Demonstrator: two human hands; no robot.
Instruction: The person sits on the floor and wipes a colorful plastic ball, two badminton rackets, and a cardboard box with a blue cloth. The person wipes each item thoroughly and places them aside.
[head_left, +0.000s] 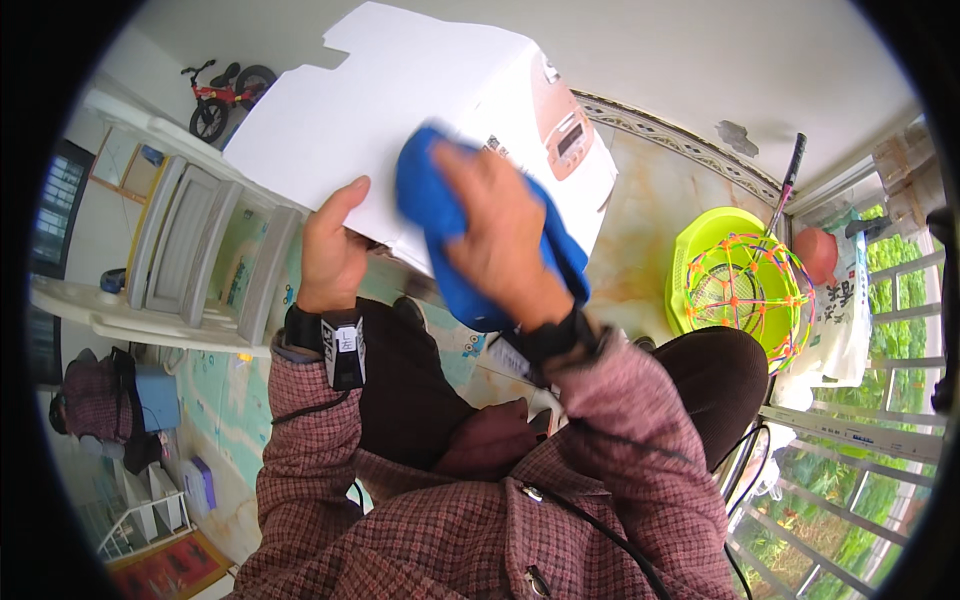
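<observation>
A large white cardboard box (360, 105) is tilted up in front of me, with an appliance picture printed on its right side. My left hand (334, 251) grips the box by its lower left edge, thumb on the white face and fingers out of sight beneath. In my right hand (499, 225) is a blue cloth (427, 180), bunched against the box near its lower right edge. Part of the cloth hangs below that hand and is blurred at its upper left. Black straps with small devices circle both wrists.
A yellow-green plastic basin (690, 225) stands on the right, holding a colourful lattice ball (750, 300) and a racket (791, 165). Beyond it is a barred window (892, 315). To the left are a grey-white furniture piece (187, 240), a red balance bike (225, 94) and another person (97, 397).
</observation>
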